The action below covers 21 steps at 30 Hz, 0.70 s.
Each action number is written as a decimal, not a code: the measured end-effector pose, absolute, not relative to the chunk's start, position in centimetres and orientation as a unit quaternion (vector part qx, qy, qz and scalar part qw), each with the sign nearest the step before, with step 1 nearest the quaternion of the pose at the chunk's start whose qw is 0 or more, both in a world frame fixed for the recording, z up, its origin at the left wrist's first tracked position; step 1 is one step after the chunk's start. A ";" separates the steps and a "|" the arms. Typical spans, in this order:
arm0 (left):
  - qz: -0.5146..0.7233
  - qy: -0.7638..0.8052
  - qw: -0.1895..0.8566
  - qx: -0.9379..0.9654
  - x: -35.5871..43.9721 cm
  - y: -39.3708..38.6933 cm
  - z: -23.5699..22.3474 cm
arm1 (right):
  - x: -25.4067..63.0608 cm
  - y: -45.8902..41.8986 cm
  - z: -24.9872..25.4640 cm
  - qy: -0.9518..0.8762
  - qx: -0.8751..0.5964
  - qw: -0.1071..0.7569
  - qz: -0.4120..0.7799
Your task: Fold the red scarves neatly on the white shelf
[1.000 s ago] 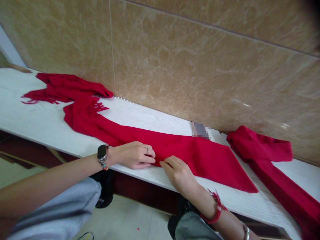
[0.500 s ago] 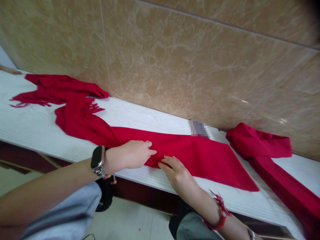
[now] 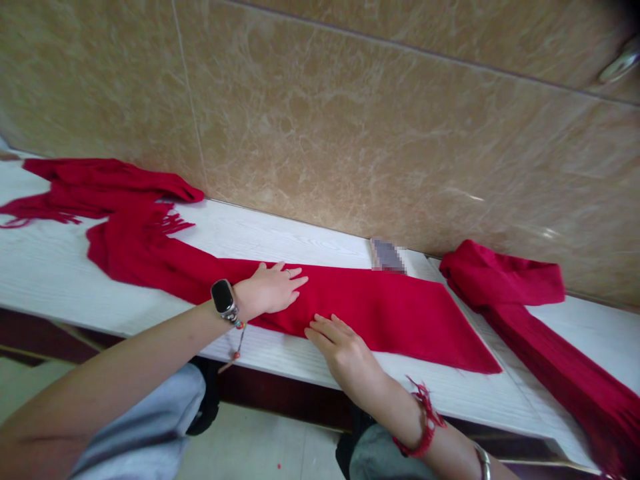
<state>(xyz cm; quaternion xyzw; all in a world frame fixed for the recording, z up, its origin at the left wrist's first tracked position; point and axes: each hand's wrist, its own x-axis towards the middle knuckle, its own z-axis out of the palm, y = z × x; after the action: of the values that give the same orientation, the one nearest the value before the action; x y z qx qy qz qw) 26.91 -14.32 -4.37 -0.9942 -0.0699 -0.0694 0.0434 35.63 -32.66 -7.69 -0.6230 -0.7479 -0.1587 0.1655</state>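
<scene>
A long red scarf [image 3: 395, 310] lies along the white bench top, spread flat in its middle and right part and bunched toward the left. My left hand [image 3: 270, 288] rests palm down on the flat part, fingers spread apart; a dark watch is on that wrist. To its right, my right hand [image 3: 340, 343] touches the scarf's near edge with fingers stretched out and nothing gripped. Fringe [image 3: 175, 220] shows at the bunched left end.
A second red scarf [image 3: 505, 273], loosely folded, lies at the right, its tail hanging toward the near edge. Another red cloth bundle [image 3: 110, 177] sits at the far left. A blurred, pixelated flat item [image 3: 389, 257] lies by the marbled wall [image 3: 325, 120].
My left hand has shifted away from me across the scarf, its fingers now spread where they were gathered with one pointing. The right hand stays nearly in place. The view has shifted slightly.
</scene>
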 end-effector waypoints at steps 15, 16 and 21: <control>0.066 -0.146 -0.087 -0.983 30.4 -11.1 -0.3 | 36.0 -32.6 -8.2 -0.747 -0.610 0.199 -0.175; 0.071 -0.140 -0.098 -0.983 30.6 -10.9 0.0 | 36.0 -32.6 -8.3 -0.746 -0.610 0.200 -0.174; 0.063 -0.134 -0.134 -0.980 31.5 -11.4 0.7 | 36.0 -32.6 -8.7 -0.739 -0.620 0.204 -0.166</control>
<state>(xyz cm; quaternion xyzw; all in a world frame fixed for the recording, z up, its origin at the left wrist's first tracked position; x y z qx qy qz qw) 31.49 -11.39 0.65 -0.9798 -0.1342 0.0632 -0.1343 35.97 -32.63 -8.70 -0.6203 -0.7389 -0.1661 0.2040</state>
